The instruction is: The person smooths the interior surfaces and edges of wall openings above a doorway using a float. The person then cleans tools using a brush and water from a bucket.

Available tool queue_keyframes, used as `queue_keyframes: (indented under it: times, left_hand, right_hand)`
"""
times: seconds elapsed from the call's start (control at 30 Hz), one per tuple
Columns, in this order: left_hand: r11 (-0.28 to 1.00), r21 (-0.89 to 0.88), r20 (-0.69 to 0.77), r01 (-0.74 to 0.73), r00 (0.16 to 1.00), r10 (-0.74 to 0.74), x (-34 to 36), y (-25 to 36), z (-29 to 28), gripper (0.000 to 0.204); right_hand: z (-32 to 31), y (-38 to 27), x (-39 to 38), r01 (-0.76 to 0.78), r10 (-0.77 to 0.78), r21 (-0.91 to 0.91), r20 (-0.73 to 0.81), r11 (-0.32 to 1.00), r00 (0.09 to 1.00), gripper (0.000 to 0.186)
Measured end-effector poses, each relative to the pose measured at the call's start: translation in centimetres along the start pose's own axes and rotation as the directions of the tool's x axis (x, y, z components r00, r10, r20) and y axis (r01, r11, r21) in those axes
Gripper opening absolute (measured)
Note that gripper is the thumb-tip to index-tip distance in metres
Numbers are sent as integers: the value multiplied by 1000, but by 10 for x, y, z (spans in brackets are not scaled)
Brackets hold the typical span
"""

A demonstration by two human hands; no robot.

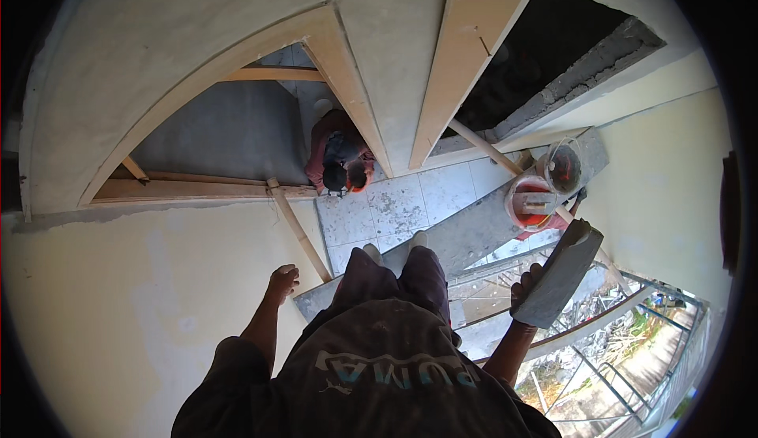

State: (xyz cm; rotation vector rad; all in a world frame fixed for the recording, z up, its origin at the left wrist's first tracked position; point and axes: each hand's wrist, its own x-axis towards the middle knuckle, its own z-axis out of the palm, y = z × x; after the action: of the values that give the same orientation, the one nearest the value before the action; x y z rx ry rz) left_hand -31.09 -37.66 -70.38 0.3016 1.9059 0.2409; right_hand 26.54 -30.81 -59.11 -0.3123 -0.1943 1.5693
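My right grip [524,286] holds a grey board [562,274], nearer than two buckets [513,211] on a plank [466,231]. My left grip [283,282] curls narrow near the left wall [174,280].

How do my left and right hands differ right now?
Your left hand is loosely curled with nothing visible in it; your right hand holds a flat grey board. The left shows against the pale wall, while the right is partly hidden by the board. Both are bare.

Head-worn fisheye view, looking steeply down, wearer's torso [379,391] close below, tiled floor [444,195] farther off
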Motion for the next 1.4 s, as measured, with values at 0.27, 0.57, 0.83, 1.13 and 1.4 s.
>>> queue_keyframes:
  times: [0.27, 0.57, 0.83, 1.13, 1.4]
  left_hand:
    - [972, -218, -34, 89, 995, -98, -38, -57, 28, 43]
    - [981, -90, -77, -171, 983, 164, -75, -51, 55, 50]
    - [772, 169, -700, -612, 477, 532, -89, 5, -80, 39]
    - [353, 486, -748, -799, -172, 641, -195, 125, -271, 33]
    - [-275, 705, -384, -654, -678, 627, -215, 225, -371, 25]
  right_hand:
    - [70, 4, 79, -141, 145, -32, 269, 989, 952, 40]
    - [65, 27, 138, -352, 326, -7, 391, 936, 860, 33]
    - [93, 62, 132, -437, 345, 101, 468, 894, 814, 50]
    - [170, 142, 75, -52, 141, -190, 489, 980, 861, 60]
    - [440, 240, 14, 411, 76, -726, 534, 551, 842, 54]
